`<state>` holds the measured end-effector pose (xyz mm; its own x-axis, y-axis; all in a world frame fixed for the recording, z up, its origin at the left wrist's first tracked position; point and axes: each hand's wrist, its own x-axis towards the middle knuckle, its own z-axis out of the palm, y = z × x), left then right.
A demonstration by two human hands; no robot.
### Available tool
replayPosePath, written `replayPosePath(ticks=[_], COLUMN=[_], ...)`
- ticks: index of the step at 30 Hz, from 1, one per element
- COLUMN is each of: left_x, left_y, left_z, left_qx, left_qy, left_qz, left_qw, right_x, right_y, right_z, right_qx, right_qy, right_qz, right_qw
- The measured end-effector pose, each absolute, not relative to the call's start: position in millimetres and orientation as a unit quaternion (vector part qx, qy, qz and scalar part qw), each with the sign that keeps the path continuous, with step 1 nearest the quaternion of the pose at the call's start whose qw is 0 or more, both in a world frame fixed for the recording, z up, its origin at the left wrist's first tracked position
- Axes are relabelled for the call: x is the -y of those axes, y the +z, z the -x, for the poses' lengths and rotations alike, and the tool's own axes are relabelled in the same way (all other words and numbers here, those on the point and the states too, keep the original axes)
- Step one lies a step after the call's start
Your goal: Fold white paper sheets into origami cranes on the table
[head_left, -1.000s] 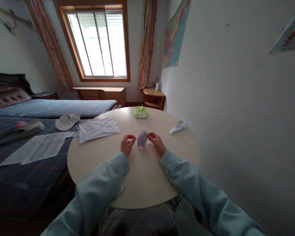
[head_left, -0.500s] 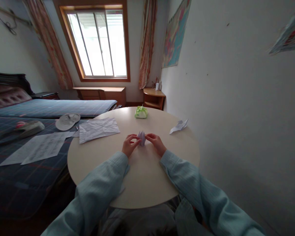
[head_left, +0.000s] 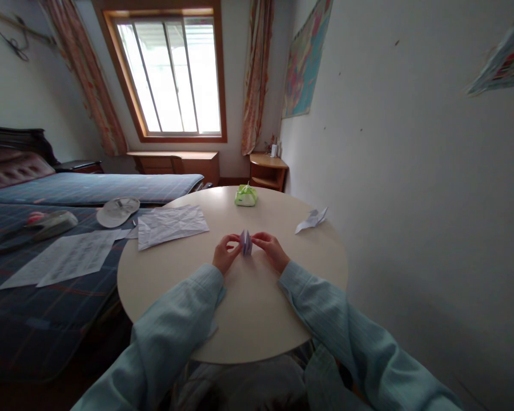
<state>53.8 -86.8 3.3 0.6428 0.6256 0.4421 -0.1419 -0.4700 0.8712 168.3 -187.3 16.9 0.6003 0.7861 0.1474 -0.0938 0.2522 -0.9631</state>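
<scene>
Between my hands, over the middle of the round table, a small folded paper piece stands upright, pale lilac-white with creased, layered flaps. My left hand pinches its left side between thumb and fingers. On the other side, my right hand grips the right edge with its fingertips. The lower edge of the folded paper is at or just above the tabletop; I cannot tell which.
A creased sheet of paper lies at the table's left edge. At the back is a green tissue pack; a folded white paper rests at right. Printed sheets and a pale cap lie on the bed beside the table.
The folded paper's flaps have been pressed closer together, so it looks narrower. My fingers have shifted very slightly; the other things have stayed put.
</scene>
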Motion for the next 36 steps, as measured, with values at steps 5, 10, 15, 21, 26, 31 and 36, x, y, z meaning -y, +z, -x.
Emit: replayPosePath(ticks=[5,10,15,21,26,31,36], left_x=[85.9,85.4,85.7,84.4,85.1,87.3,85.0], left_y=[1.8,1.8,2.6,2.1,5.3,8.4,6.1], left_z=[-54.8,-55.0,-54.8,-54.7,-53.5,-52.6,-54.3], left_qx=[-0.167,-0.166,-0.171,-0.175,-0.187,-0.187,-0.196], left_qy=[0.4,0.393,0.39,0.407,0.404,0.4,0.392], left_qz=[-0.746,-0.745,-0.747,-0.743,-0.742,-0.743,-0.749], left_qw=[0.505,0.513,0.51,0.502,0.501,0.503,0.497], right_x=[186.7,187.4,188.9,188.1,186.7,187.6,188.4], right_y=[14.2,14.6,17.8,15.9,14.5,17.0,18.1], right_z=[-169.9,-169.8,-167.3,-167.7,-169.3,-168.1,-166.7], right_qx=[0.332,0.35,0.376,0.368,0.361,0.359,0.353], right_qy=[0.294,0.295,0.314,0.316,0.302,0.307,0.307], right_qz=[0.532,0.53,0.506,0.51,0.522,0.515,0.515], right_qw=[0.721,0.714,0.71,0.71,0.711,0.716,0.718])
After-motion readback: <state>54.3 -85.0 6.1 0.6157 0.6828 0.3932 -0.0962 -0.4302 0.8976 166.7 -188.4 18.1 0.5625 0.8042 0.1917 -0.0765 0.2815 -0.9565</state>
